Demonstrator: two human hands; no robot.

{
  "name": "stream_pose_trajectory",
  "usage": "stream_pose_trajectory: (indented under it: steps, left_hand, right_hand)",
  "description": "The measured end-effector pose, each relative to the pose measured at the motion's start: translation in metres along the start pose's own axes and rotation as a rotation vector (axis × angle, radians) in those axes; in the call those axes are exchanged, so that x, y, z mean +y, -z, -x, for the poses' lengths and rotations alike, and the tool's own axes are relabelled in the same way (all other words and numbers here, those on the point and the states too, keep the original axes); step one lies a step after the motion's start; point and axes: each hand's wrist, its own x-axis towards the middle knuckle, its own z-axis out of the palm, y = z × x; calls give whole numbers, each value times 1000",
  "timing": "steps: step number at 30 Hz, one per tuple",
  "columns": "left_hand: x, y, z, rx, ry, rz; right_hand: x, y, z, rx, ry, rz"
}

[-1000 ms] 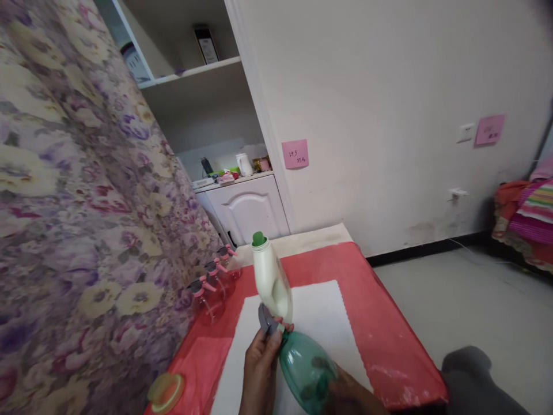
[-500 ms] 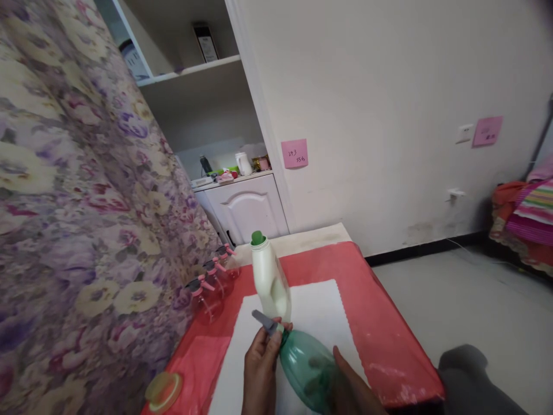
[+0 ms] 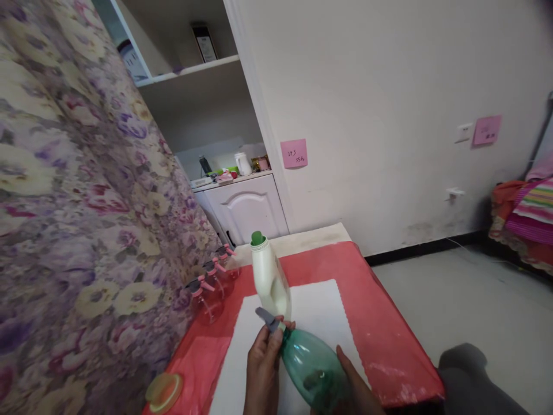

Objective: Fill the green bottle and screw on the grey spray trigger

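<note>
A translucent green spray bottle [image 3: 311, 362] with a grey spray head lies tilted between my two hands, its head pointing up and left. My left hand [image 3: 264, 364] is closed around the pale collar and neck under the head. Against the bottle's wide lower end, my right hand [image 3: 356, 377] supports it, with some fingers showing darkly through the green plastic. Just beyond stands a pale green jug [image 3: 270, 282] with a handle and a green spout in its open mouth. Both the bottle and hands are over a white sheet [image 3: 322, 305].
Several clear spray bottles with pink and black heads [image 3: 208, 300] line the table's left edge by the floral curtain [image 3: 108, 230]. A round yellowish lid [image 3: 164, 392] lies at the front left of the red-covered table [image 3: 384, 340]. Behind stands a white cabinet [image 3: 250, 210].
The spray bottle and my left hand have shifted slightly to the right. My right hand's fingers have moved along the bottle's lower end. The jug stays in place.
</note>
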Motion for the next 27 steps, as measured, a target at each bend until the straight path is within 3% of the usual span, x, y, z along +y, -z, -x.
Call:
stream_pose_trajectory:
  steps: [4,6,10,13,23,27]
  left_hand:
    - [-3,6,-3,40,16,9]
    - [-4,8,-5,80,23,39]
    - [-2,3,-4,138,46,96]
    - [0,-5,-1,134,21,75]
    - [-8,-19,-2,48,2,156]
    - [-6,-25,3,41,0,180]
  right_hand:
    - [5,4,-5,-38,-7,28]
    - [10,9,-8,-29,57,97]
    - [20,17,-13,121,430,387]
    - [22,18,-14,249,573,481]
    - [-5,-10,7,-35,149,194]
    - [-5,-13,15,-88,116,126]
